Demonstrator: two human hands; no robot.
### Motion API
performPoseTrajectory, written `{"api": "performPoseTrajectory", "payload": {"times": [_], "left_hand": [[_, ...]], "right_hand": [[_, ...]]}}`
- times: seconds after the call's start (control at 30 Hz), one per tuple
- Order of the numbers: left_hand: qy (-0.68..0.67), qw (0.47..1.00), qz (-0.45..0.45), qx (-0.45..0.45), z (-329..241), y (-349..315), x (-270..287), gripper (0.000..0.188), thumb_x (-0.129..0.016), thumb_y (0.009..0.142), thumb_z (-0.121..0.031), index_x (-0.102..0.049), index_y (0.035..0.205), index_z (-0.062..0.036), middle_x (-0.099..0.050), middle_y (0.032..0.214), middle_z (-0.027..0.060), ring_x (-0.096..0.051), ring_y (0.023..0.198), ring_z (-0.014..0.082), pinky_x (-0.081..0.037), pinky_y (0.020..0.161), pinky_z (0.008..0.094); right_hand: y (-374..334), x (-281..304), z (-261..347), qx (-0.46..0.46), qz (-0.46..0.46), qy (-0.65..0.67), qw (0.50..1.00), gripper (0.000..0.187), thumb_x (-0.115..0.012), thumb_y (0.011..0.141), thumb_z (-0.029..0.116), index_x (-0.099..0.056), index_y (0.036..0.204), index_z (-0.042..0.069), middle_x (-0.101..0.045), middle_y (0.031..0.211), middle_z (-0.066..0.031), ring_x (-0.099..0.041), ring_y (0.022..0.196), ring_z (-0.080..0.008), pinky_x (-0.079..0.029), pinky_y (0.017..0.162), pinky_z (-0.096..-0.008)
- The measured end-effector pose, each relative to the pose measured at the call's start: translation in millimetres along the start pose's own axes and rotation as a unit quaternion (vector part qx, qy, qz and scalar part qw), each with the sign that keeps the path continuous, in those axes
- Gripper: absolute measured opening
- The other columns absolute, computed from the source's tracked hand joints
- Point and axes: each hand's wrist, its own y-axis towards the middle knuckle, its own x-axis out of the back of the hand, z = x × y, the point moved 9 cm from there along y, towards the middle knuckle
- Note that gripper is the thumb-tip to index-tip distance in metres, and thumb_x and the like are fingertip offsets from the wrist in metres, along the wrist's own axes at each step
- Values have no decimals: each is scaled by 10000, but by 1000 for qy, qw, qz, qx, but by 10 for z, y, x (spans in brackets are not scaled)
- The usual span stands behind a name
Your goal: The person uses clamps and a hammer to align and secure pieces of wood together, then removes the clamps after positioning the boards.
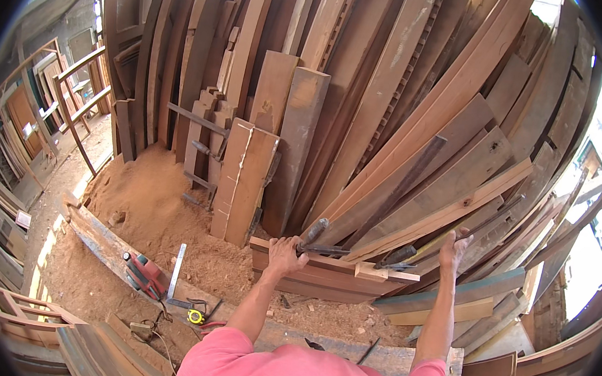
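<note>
My left hand (285,255) is closed at the left part of a thick reddish-brown plank (318,281) standing on its long edge. Its fingers wrap the near end of a dark metal clamp (324,250), whose rounded handle (317,230) sticks up beside them. Farther right, a second clamp (396,258) lies across the plank's top, next to a small pale wood block (378,272). Raised beyond the plank's right end, my right hand (453,249) is closed, with a short dark piece showing at its fingers; what it holds is too small to name.
Many boards (364,101) lean upright ahead. Two clamped boards (243,183) stand left of centre by a sawdust heap (131,189). On a low beam (261,330) nearest me lie a red power tool (144,275), a try square (177,274) and a yellow tape measure (196,316).
</note>
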Motion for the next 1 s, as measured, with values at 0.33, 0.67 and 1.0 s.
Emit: {"api": "performPoseTrajectory", "payload": {"times": [0.33, 0.67, 1.0], "left_hand": [[7, 1000, -5, -1, -14, 53, -1, 418, -657, 759, -386, -617, 1073, -113, -706, 1027, 121, -615, 1052, 281, -337, 991, 422], [10, 1000, -4, 10, 37, 219, -147, 455, -669, 736, -399, -637, 1105, -134, -719, 999, 134, -630, 1046, 301, -342, 1019, 444], [81, 996, 26, 30, 188, 470, -308, 525, -628, 759, -443, -628, 1173, -122, -721, 1010, 170, -645, 1061, 331, -358, 1038, 463]], "right_hand": [[16, -62, 7, -19, 24, -8, 1000, 429, -582, 984, 175, -417, 1315, -43, -486, 1228, -207, -495, 1172, -330, -362, 1067, -422], [-1119, 72, -302, -41, 43, -110, 992, 516, -647, 913, 101, -446, 1369, -34, -564, 1196, -276, -535, 1168, -407, -409, 1033, -487], [-4225, 255, -1864, -262, 471, -281, 794, 338, -601, 888, 297, -743, 1039, 29, -705, 1117, -233, -655, 1106, -397, -518, 962, -452]]}}
